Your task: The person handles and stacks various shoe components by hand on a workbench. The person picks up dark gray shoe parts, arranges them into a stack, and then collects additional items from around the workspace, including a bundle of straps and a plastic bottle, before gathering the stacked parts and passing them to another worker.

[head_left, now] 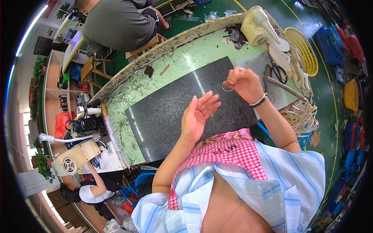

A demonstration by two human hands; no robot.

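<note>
My left hand (198, 116) is raised over a dark speckled slab (167, 116), palm up, its fingers stretched out and holding nothing. To its right, my right hand (245, 84) is closed, fingers curled in toward the thumb. A thin white loop (227, 87) shows at its fingertips and appears pinched there. Dark and light bracelets circle that wrist. The slab lies on a worn light-green tabletop (116, 93). Close to my right hand are a hammer (285, 87) with a wooden handle and black-handled scissors (278, 73).
Right of the slab lies a heap of pale strips (301, 116). A cream machine (258, 25) stands at the far right corner, near a yellow basket (301, 50). A raised rim (163, 37) borders the table's far side. One person (116, 25) sits beyond it; another (93, 190) works at left.
</note>
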